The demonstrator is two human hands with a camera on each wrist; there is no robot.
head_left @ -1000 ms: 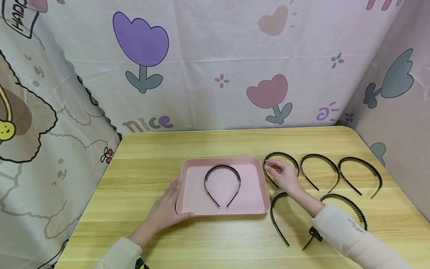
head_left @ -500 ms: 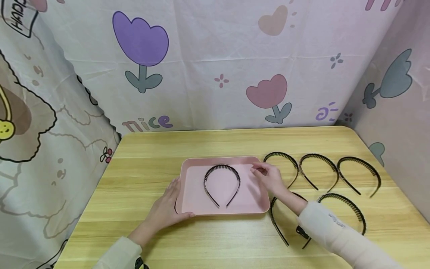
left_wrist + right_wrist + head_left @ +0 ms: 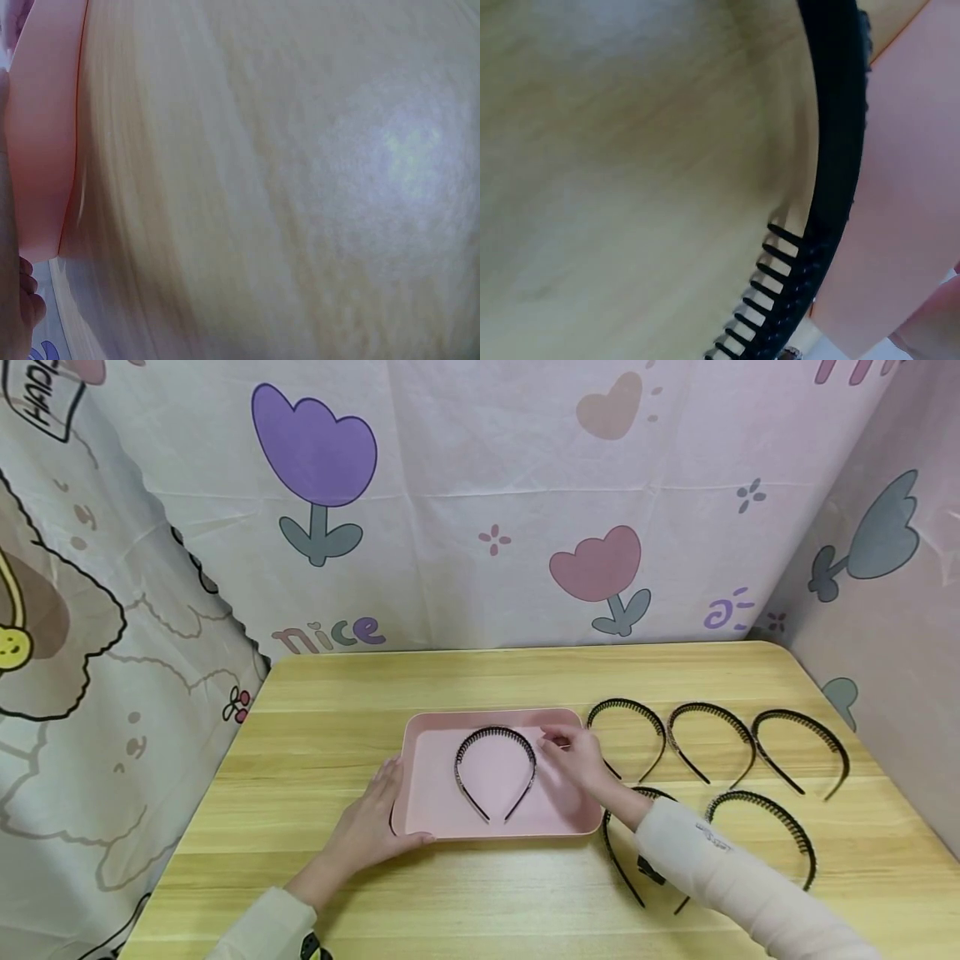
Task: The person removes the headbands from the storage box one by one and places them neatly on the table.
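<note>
A pink tray (image 3: 570,810) lies on the wooden table, with a black toothed headband (image 3: 467,745) inside it, its two ends toward the front. My left hand (image 3: 366,827) rests at the tray's front left corner, fingers along the left side and thumb along the front edge. Over the right part of the tray is my right hand (image 3: 577,760), its fingers loosely bent and the fingertips close to that headband's right side. No object shows between them. In the right wrist view, another headband (image 3: 836,112) lies beside the tray wall, with part of the right hand at the lower right.
To the right of the tray lie several more black headbands in two rows, among them one at the back (image 3: 626,703), one at far right (image 3: 810,722) and one in front (image 3: 780,810). My right sleeve (image 3: 720,860) passes over the front row. Patterned curtains (image 3: 450,593) stand behind the table.
My right hand has moved left, from above the nearest back-row headband to over the tray beside the headband inside. The left hand, tray and headbands have stayed in place.
</note>
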